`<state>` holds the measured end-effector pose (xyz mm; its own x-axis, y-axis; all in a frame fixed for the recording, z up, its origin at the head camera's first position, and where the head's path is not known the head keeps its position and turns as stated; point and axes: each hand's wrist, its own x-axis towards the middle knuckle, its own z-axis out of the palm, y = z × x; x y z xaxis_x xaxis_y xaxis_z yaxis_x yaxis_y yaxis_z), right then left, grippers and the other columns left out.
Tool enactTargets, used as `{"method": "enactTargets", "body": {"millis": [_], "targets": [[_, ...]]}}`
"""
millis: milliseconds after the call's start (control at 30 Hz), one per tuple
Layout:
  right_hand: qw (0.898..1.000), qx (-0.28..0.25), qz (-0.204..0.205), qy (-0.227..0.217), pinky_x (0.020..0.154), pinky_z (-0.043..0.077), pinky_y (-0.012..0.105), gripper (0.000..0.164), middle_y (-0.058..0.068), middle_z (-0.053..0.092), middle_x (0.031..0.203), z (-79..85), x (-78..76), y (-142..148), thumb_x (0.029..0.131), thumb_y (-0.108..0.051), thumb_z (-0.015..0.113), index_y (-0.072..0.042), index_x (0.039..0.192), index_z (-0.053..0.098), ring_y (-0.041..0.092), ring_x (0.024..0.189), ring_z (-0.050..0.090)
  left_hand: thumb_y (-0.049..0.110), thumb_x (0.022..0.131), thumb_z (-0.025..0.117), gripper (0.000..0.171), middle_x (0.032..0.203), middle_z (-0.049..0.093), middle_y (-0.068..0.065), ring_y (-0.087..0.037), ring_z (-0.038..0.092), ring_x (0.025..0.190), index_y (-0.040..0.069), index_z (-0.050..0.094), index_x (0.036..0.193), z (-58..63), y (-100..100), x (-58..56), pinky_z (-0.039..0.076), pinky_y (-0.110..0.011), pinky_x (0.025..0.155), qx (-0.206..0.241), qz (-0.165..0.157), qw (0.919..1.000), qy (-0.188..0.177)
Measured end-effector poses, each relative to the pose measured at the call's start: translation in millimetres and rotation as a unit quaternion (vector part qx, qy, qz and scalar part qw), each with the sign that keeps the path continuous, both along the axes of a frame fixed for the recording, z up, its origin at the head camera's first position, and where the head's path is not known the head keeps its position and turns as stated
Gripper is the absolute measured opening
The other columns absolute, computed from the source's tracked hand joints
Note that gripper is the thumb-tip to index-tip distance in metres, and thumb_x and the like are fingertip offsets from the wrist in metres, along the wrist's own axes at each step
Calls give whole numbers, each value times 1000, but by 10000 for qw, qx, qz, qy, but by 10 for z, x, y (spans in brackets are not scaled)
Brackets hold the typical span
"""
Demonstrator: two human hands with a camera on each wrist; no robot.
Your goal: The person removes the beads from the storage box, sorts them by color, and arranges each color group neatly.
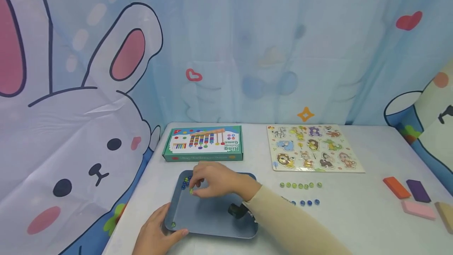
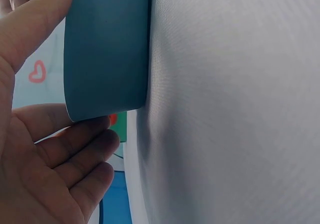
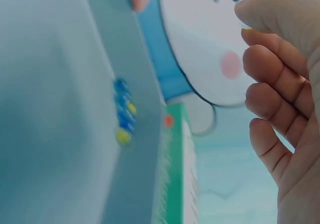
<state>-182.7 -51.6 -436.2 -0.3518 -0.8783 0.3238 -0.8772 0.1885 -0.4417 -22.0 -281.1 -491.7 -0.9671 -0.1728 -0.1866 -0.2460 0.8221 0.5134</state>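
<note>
A grey-blue tray (image 1: 205,217) lies on the table in the head view. My left hand (image 1: 155,229) holds its near left corner, the thumb along the front side and the fingers at the left side; in the left wrist view the tray's wall (image 2: 107,58) sits between thumb and fingers. Above the tray's far left part, my right hand (image 1: 216,180) pinches a yellow-green marble (image 1: 191,191) between thumb and index finger. Several blue and green marbles (image 3: 124,111) gather in the tray's far left corner. One green marble (image 1: 173,224) lies in the near left corner.
Right of the tray runs a row of green marbles (image 1: 301,186), with a row of blue marbles (image 1: 309,203) nearer, partly behind the sleeve. A ring game box (image 1: 203,145) and an animal puzzle board (image 1: 315,148) lie behind. Coloured blocks (image 1: 419,209) lie far right.
</note>
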Motion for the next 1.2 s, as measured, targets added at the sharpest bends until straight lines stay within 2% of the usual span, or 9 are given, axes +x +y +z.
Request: {"method": "enactTargets", "body": {"millis": [67,200,367,567,700,967,1100,1200], "targets": [[9996,-195,-192,17,77,53,15,7,-12,65,88,39,-40,136,92,-26,80,-24,99,81,1,87,57,73,69,85,118,153,55,-24,-49,54,139,0,49,154,-4,0,-8,51,-65,107,-15,48,10000,-66],[9980,-408,-475,55,78,56,23,6,-8,68,89,113,-89,405,93,-26,80,-24,98,80,6,88,60,73,69,85,119,153,54,-25,-50,52,140,0,48,155,-11,-9,-17,50,-64,108,-20,77,9999,-136],[9948,-442,-909,130,80,54,21,6,-9,68,90,170,-112,725,92,-28,81,-26,97,80,5,88,59,72,69,86,118,153,54,-25,-51,51,140,0,48,154,-13,-21,-20,50,-65,109,20,86,9999,-143],[9893,-633,-1292,244,77,54,23,8,-9,67,88,120,-160,1154,89,-23,83,-25,96,79,5,88,57,72,69,86,117,153,54,-25,-50,52,140,0,49,154,-24,-25,-28,49,-66,109,30,59,9999,-119],[9835,-580,-1683,316,75,55,24,10,-11,67,86,92,-161,1464,87,-20,85,-24,96,80,10,86,61,71,69,87,116,152,55,-25,-50,52,140,0,49,154,-15,-22,-27,50,-66,109,40,35,9999,-94],[9650,-594,-2513,465,69,55,24,17,-20,63,85,-104,-154,2112,83,-15,88,-25,93,80,6,81,58,71,68,87,117,152,55,-25,-50,53,139,0,50,153,-16,-17,-26,50,-65,108,-32,22,10000,-70],[9534,-583,-2889,649,67,53,23,18,-19,61,83,-197,-141,2431,81,-12,88,-23,92,80,0,80,54,71,68,87,117,152,55,-25,-50,52,140,0,50,153,-19,-18,-27,50,-66,109,-16,17,10000,-59],[9420,-366,-3276,632,67,53,25,17,-16,63,84,-262,-121,2654,82,-13,88,-23,92,80,2,80,54,70,68,88,117,152,54,-25,-50,52,140,0,50,153,-18,-17,-26,49,-66,109,11,23,10000,-64]]}}
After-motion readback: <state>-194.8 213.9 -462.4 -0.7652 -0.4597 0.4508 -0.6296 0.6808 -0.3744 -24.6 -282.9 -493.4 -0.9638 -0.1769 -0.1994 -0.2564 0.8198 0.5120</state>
